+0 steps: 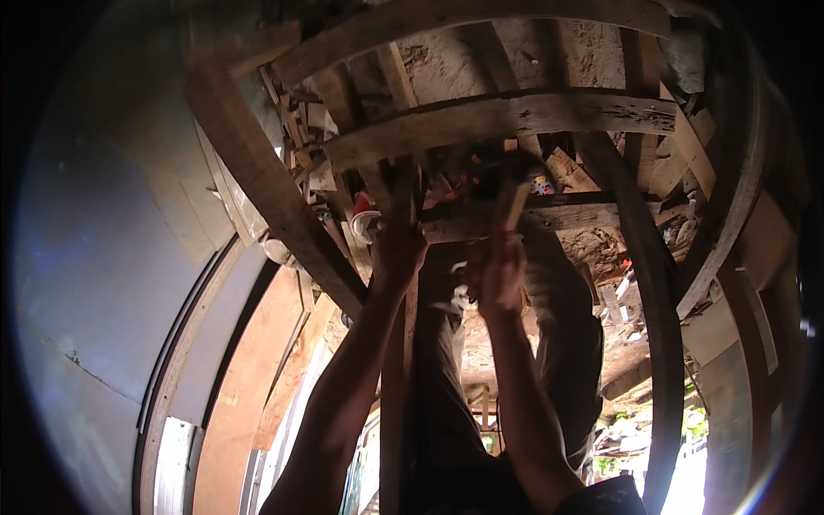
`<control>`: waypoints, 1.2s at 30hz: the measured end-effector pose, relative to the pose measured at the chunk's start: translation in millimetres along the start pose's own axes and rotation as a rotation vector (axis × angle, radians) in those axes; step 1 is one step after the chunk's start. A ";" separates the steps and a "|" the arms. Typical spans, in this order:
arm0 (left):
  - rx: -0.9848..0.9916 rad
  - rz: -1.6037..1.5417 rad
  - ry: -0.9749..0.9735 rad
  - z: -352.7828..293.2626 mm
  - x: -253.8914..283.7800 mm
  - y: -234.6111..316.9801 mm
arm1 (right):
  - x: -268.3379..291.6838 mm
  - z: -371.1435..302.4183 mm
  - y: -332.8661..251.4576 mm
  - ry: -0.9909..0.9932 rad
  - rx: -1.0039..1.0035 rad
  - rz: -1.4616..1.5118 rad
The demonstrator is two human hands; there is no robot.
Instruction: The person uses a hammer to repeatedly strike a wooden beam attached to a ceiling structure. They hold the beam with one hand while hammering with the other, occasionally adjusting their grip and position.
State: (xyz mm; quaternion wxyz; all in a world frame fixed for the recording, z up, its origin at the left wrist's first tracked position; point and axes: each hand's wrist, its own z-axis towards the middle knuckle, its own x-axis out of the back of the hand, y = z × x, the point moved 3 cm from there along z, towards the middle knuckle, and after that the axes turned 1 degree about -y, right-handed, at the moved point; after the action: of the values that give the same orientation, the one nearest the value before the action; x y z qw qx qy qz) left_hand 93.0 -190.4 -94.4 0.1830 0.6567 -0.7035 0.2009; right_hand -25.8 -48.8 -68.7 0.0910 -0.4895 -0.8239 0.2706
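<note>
My left hand [400,254] is closed on a narrow wooden board [405,184], near where it meets a horizontal wooden crosspiece [558,216]. To its right, my right hand [499,276] is wrapped round the pale wooden handle of a hammer [516,206], held upright over the crosspiece. The hammer's head is dark and blurred against the shadow, so its shape is hard to make out. Motion smears the right hand a little. Just left of my left hand is a red and white round container [364,221].
Curved wooden beams [498,120] span the frame ahead, and a long slanted beam [266,180] runs along the left. Another upright beam [639,283] stands at right. Grey panels [103,257] line the left side. Wood scraps [573,172] lie on the earthen ground beyond.
</note>
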 end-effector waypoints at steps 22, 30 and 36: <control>0.035 -0.045 -0.020 -11.0 11.9 7.4 | -61.5 -43.8 -0.1 0.046 -0.556 0.145; 0.026 -0.037 -0.007 -16.4 13.0 10.4 | -61.0 -31.1 -4.4 0.299 -0.481 0.126; 0.091 -0.081 -0.028 -6.9 2.1 2.1 | -15.9 -17.3 -24.4 -0.048 -0.396 -0.357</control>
State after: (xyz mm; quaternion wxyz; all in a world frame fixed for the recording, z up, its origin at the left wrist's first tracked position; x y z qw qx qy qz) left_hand 90.7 -188.5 -87.6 0.1512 0.6950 -0.6690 0.2159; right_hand -29.2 -65.3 -39.3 0.0203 -0.3382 -0.9361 0.0951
